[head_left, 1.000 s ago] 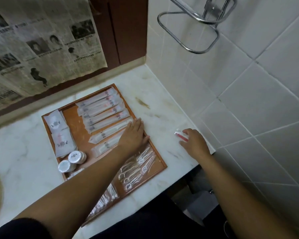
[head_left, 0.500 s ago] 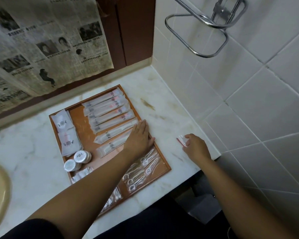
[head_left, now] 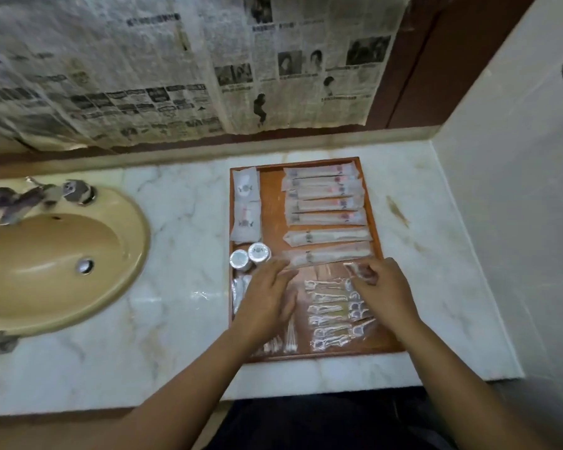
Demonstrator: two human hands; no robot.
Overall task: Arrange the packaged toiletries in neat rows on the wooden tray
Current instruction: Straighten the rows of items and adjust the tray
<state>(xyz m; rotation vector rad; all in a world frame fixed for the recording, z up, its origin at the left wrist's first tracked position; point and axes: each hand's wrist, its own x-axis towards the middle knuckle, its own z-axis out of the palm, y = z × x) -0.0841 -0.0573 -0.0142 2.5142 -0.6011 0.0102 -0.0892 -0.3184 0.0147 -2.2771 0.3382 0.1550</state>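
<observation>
Over the wooden tray [head_left: 272,203] on the marble desk [head_left: 182,241], the right hand [head_left: 382,289] pinches a small clear packet [head_left: 355,270] in its curled fingertips, at about 11 o'clock from its knuckles, just above the floss-pick packets [head_left: 333,315]. At its 9 o'clock the left hand [head_left: 267,298] lies flat with fingers straight, their tips touching the nearest long packet [head_left: 327,256].

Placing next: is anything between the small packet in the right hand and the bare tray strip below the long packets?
Nothing visible blocks it. The small packet, pinched by the right hand, hangs at the right end of the strip; the left hand covers only its left end.
</observation>
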